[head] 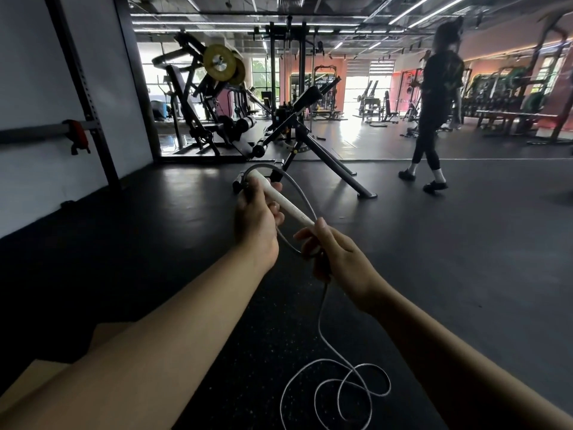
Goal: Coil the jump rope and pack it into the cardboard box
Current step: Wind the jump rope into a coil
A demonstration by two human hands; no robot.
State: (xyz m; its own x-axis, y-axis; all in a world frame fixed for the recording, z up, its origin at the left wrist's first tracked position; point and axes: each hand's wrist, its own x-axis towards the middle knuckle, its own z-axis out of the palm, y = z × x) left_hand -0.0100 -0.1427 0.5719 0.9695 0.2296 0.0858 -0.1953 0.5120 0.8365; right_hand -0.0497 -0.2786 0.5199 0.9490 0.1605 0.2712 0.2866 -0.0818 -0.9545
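Observation:
My left hand [255, 217] grips a white jump rope handle [286, 202] held out in front of me, tilted from upper left to lower right. A grey cord [299, 189] leaves the handle's far end and arcs in a loop back toward my right hand [333, 256], which pinches the cord near the handle's lower tip. From there the cord hangs down to the dark floor, where the rope [341, 389] lies in loose loops. A tan cardboard surface [34, 375], possibly the box, shows at the lower left behind my left forearm.
An angled black bench [310, 131] stands on the floor just beyond my hands. Weight machines with yellow plates [220, 62] fill the back left. A person in dark clothes [434, 119] walks at the right. A white wall with a black rack upright [90, 97] is at the left.

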